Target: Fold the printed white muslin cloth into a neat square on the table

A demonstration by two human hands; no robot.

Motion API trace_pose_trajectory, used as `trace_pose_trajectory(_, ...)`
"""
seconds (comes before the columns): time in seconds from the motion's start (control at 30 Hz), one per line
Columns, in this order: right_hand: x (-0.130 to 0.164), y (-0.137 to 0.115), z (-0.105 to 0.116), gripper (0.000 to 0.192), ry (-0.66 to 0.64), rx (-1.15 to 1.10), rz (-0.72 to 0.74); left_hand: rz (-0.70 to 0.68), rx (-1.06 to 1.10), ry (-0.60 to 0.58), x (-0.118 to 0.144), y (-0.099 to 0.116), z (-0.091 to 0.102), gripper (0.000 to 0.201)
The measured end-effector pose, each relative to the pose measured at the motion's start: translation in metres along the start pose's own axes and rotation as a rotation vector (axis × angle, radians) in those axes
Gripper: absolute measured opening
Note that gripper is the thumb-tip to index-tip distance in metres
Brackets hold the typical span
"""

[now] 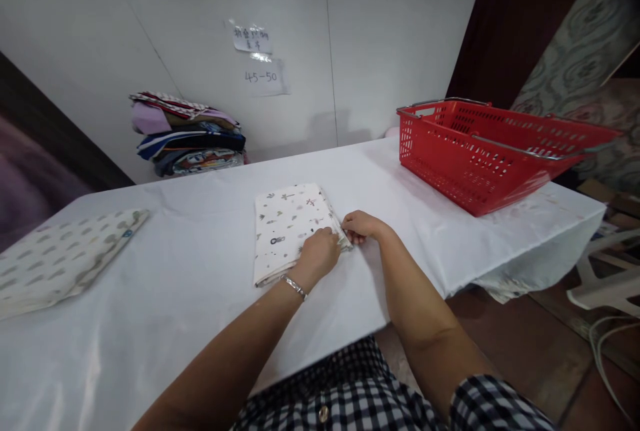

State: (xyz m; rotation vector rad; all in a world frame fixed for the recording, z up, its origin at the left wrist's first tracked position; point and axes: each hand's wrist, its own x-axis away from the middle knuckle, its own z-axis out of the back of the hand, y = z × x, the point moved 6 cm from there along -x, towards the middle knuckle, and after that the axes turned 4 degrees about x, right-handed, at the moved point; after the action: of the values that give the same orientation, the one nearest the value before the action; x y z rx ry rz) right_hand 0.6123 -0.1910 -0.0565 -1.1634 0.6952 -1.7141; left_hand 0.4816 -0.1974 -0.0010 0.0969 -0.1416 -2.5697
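Folded cloth lay flat on the table; the left hand pressed its near corner, fingers curled, while the right hand pinched that edge.

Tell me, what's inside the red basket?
The red basket sits on the white table. Only red mesh walls show; nothing pokes above its rim. Its near wall hides the bottom, so the contents are unclear.

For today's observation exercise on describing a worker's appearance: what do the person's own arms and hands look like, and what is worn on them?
Both forearms are bare. The left hand has a thin silver bracelet at the wrist. The right hand wears nothing that shows. A black-and-white checked sleeve covers the right upper arm, matching the checked, buttoned garment on the body.
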Motion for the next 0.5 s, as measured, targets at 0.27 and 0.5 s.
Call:
trace_pose_trajectory(0.27, 0.0013, -0.0007, 0.0008, 0.013, 0.005, 0.006, 0.010, 0.013, 0.027, 0.127, -0.0037, -0.0027, -0.0036, 0.022)
trace_pose_trajectory(0.5, -0.0003, -0.0004, 0.0004, 0.011, -0.002, 0.006, 0.014, -0.061, 0.013, 0.131, 0.0040, 0.0042, -0.0084, 0.019)
